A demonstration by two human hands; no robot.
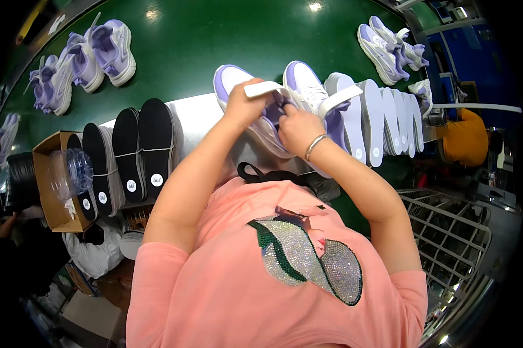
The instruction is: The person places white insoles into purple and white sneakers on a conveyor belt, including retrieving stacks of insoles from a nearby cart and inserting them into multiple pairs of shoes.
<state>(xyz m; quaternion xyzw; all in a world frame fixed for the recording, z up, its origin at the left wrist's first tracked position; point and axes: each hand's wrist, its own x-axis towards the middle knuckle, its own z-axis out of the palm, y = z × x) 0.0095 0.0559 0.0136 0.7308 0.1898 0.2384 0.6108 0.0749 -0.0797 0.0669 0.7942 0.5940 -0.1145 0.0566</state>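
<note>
A white and lavender sneaker lies in front of me, toe pointing away, between my two hands. My left hand is closed on its left side, next to the raised white strap. My right hand is curled at the shoe's opening, with fingers reaching into the lavender lining and gripping its edge; some fingertips are hidden inside. Just to the right rests a second matching sneaker, its white strap sticking up, touched by neither hand.
Black insoles in tied bundles stand left, beside an open cardboard box. White-grey insoles line the right. More sneakers sit on the green table at far left, others far right. A wire rack stands lower right.
</note>
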